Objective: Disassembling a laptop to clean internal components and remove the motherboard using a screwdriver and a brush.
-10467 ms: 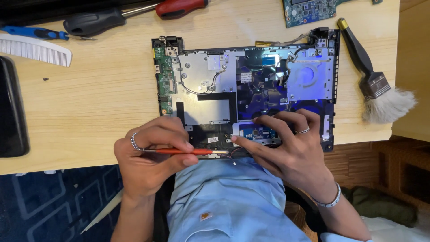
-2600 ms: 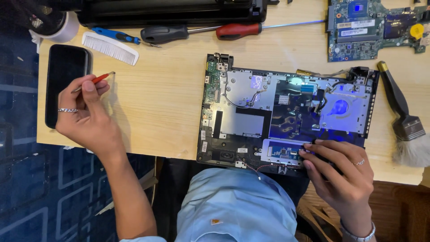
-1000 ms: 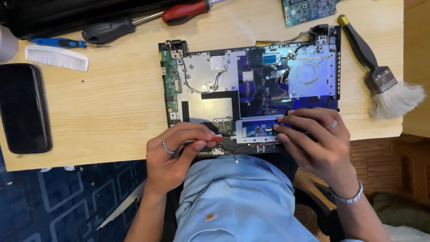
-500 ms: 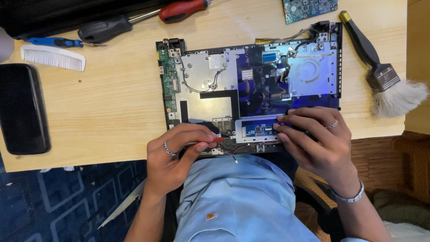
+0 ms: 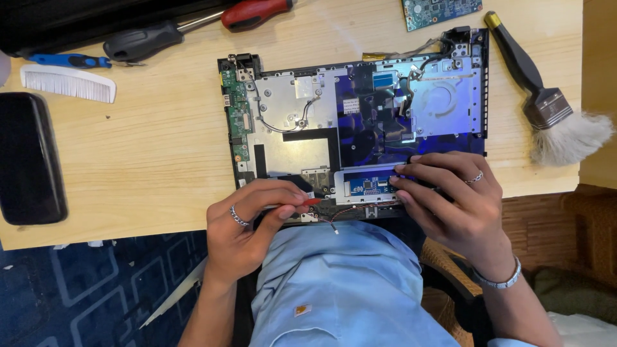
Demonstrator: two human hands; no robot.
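Opened laptop chassis (image 5: 360,122) lies flat on the wooden desk (image 5: 141,160), long axis running left to right, near edge just in front of the person's body. Left hand (image 5: 247,228) closed in a pinch on a small red-handled tool (image 5: 307,202), which lies roughly horizontal, tip pointing right toward the bottom edge of the chassis beside the blue touchpad board (image 5: 367,185). Right hand (image 5: 450,202) rests fingers-down on the lower right of the chassis, touching the board's right end, gripping nothing visible, pressing or steadying. Left hand is nearer the work point, just left of the board. Off to the sides: brush (image 5: 546,103) right, two screwdrivers (image 5: 193,29), comb (image 5: 67,83) and black phone (image 5: 29,157) left. Against half a second earlier: hands and tool sit almost the same; only slight shift of view.
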